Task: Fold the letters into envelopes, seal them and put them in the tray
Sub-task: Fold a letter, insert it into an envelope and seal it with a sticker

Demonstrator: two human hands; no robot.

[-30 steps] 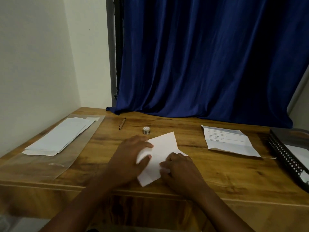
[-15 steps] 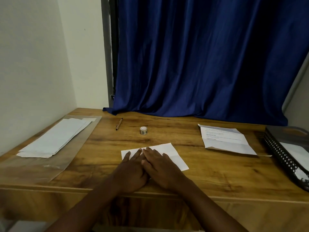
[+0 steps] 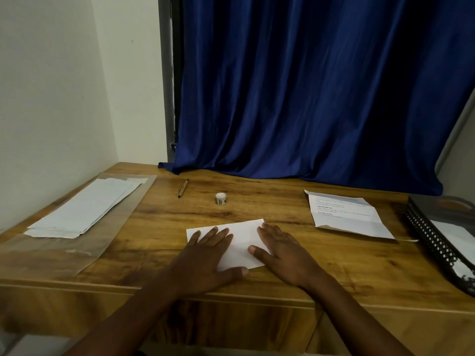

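A folded white letter (image 3: 243,240) lies flat near the front edge of the wooden table (image 3: 167,227). My left hand (image 3: 208,258) presses on its left part with straight fingers. My right hand (image 3: 285,253) presses flat on its right end, thumb on the paper. A stack of white envelopes (image 3: 84,209) lies on a clear plastic sleeve at the left. A printed, partly folded letter (image 3: 344,214) lies at the right. The black mesh tray (image 3: 437,242) stands at the far right with a white paper in it.
A brown pen (image 3: 183,188) and a small roll of tape (image 3: 220,199) lie at the middle back. A blue curtain (image 3: 308,98) hangs down to the table's back edge. A white wall borders the left side.
The letter was folded down flat from a raised, angled position. My hands, close together at its middle half a second ago, have slid apart toward its two ends.
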